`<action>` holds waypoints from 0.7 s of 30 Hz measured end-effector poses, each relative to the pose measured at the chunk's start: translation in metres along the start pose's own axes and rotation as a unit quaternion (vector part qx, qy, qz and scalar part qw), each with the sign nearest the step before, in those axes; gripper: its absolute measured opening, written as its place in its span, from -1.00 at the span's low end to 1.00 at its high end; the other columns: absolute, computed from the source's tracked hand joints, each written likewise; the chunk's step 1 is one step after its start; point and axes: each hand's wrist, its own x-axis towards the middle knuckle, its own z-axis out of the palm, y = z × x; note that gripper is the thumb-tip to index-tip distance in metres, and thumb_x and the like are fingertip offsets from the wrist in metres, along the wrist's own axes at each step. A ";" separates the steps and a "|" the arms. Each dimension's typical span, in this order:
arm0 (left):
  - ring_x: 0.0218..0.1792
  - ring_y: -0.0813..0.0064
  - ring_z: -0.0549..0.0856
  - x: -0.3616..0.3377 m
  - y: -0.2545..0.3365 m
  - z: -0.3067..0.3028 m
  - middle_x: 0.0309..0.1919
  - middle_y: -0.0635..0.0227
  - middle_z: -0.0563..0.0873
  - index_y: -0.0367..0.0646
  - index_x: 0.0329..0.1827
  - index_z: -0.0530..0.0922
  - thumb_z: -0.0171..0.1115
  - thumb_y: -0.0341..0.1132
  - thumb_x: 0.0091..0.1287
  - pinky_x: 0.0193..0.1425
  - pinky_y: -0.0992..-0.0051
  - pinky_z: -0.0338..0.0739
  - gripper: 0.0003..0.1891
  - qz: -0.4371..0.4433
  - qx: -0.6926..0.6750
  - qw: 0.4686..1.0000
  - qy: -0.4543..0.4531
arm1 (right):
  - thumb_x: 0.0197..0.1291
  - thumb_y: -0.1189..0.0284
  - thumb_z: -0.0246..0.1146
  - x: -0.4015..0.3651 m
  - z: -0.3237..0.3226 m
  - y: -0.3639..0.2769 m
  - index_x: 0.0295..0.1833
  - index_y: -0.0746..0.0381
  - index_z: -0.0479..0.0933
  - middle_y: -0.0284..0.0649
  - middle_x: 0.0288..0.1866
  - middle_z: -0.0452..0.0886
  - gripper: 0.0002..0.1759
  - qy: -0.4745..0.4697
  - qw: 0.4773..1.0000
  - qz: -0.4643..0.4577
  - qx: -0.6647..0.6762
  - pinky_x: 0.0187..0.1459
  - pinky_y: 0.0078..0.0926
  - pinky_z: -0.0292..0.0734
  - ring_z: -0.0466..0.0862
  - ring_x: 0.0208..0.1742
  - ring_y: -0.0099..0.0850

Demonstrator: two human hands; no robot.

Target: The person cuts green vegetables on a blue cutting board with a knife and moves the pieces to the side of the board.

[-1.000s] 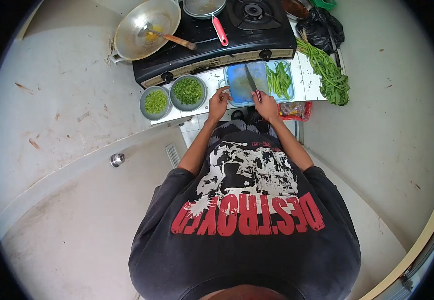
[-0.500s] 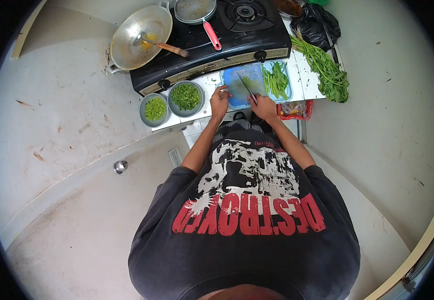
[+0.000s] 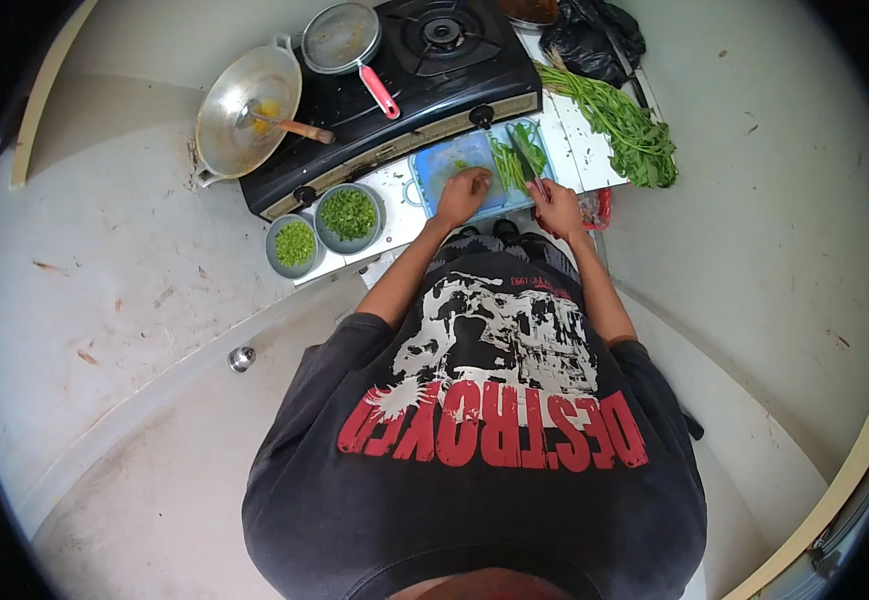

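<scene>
My right hand grips a knife, its blade pointing away from me over cut green stalks. The stalks lie in the right part of a light-blue tray. Left of them, my left hand is over a blue cutting board, fingers curled down beside a little chopped green; whatever is under the fingertips is hidden. Two grey bowls stand to the left: one holds darker chopped leaves, the other paler chopped stems.
Behind the board is a black gas stove with a wok, a wooden-handled ladle and a red-handled strainer. A leafy bunch and black plastic bag are at right. A red basket sits below the counter edge.
The knife and my right hand have moved right, from the board to over the stalks. My left hand has come onto the board beside the chopped green. The whole view has shifted slightly.
</scene>
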 end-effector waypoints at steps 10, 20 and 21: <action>0.07 -0.03 0.56 0.045 0.000 0.029 0.07 0.04 0.54 -0.18 0.07 0.66 0.26 -0.36 0.24 0.14 0.02 0.53 -0.68 0.103 0.311 0.944 -0.039 | 0.45 0.01 0.24 -0.021 -0.029 0.026 -0.32 0.32 0.63 -0.13 -0.64 0.61 -0.45 -0.003 0.997 0.061 0.054 -0.39 -0.27 0.54 0.71 -0.56 -0.30; 0.14 0.00 0.53 0.053 0.008 0.045 0.08 0.06 0.54 -0.20 -0.04 0.67 0.34 -0.26 0.20 0.13 0.01 0.50 -0.69 0.065 0.368 0.927 -0.006 | 0.45 -0.01 0.22 -0.023 -0.049 0.032 -0.31 0.32 0.64 -0.12 -0.63 0.63 -0.44 -0.008 0.995 0.083 0.061 -0.36 -0.25 0.55 0.72 -0.54 -0.27; 0.14 0.00 0.54 0.055 0.010 0.046 0.08 0.06 0.54 -0.20 -0.03 0.67 0.34 -0.26 0.19 0.13 0.00 0.49 -0.68 0.052 0.369 0.928 -0.010 | 0.45 -0.01 0.22 -0.021 -0.052 0.032 -0.31 0.32 0.64 -0.12 -0.63 0.63 -0.44 -0.007 0.995 0.081 0.061 -0.36 -0.25 0.55 0.72 -0.54 -0.27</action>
